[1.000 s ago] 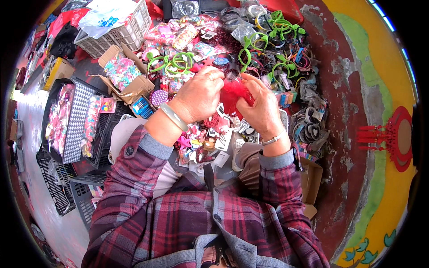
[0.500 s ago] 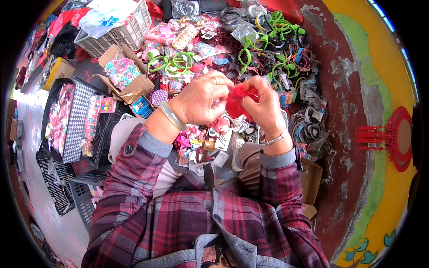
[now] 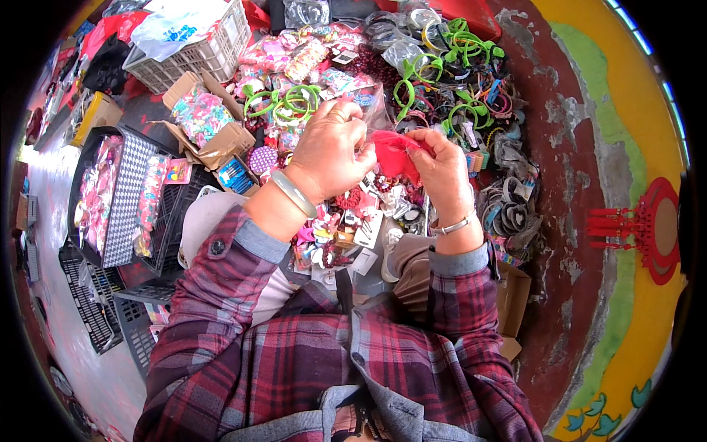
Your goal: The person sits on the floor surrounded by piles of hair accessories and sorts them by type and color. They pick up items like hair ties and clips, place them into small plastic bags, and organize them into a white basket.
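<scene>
My left hand, with a pale bangle at its wrist, has its fingers curled into a pinch at the left edge of a thin, crumpled red plastic bag. On the other side, my right hand grips the bag's right edge between thumb and fingers. The bag is stretched between both hands, above a pile of small goods. A filmy, see-through piece stands up just beyond it; I cannot tell whether it belongs to the bag. Below the hands lie small colourful hair accessories and white cards.
Green headbands and dark hair bands are heaped ahead and to the right. Leftward stand an open carton, a grey crate and black baskets. A red-brown wall runs along the right.
The red bag has gone from bunched up to more spread out. My left hand has turned upward, and my right hand has shifted slightly right and down. A see-through piece now shows beyond them.
</scene>
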{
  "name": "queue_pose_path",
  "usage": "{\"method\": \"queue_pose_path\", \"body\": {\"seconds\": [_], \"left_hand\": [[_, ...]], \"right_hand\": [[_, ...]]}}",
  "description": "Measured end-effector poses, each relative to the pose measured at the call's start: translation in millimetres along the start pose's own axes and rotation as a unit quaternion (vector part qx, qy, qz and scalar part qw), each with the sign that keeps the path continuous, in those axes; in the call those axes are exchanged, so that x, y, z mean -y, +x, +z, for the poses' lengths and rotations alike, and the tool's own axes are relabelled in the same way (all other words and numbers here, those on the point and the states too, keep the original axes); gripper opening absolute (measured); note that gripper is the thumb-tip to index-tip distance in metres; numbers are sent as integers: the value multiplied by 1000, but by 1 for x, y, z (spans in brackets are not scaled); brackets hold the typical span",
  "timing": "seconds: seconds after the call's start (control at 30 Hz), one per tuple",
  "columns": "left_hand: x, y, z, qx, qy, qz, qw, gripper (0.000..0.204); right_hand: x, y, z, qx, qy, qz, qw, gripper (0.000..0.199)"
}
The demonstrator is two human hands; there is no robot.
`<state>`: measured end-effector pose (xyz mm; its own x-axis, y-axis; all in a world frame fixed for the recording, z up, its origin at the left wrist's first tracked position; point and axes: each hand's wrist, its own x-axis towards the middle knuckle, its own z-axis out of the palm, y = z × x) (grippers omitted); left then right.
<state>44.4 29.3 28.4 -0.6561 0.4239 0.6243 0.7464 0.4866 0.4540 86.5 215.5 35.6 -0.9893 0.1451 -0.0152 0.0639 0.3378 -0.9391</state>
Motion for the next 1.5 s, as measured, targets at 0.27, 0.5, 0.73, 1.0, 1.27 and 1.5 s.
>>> {"method": "queue_pose_path", "body": {"seconds": [0.27,0.5,0.73,1.0,1.27,1.5], "left_hand": [[5,-12,14,136,-50,-89,985,13],[-4,-14,17,180,-90,-196,960,15],[-6,-19,25,149,-32,-197,968,17],[-4,-14,19,102,-109,-196,969,14],[-9,-14,17,141,-125,-178,966,12],[-12,-15,16,132,-151,-183,962,12]], "right_hand": [[-12,4,4,-85,-124,-75,986,18],[0,-1,14,-139,-288,-111,941,19],[8,0,13,-1,-14,72,997,28],[7,-1,8,61,254,132,956,33],[-12,7,15,-4,36,82,996,24],[-9,7,18,-18,-124,45,991,33]]}}
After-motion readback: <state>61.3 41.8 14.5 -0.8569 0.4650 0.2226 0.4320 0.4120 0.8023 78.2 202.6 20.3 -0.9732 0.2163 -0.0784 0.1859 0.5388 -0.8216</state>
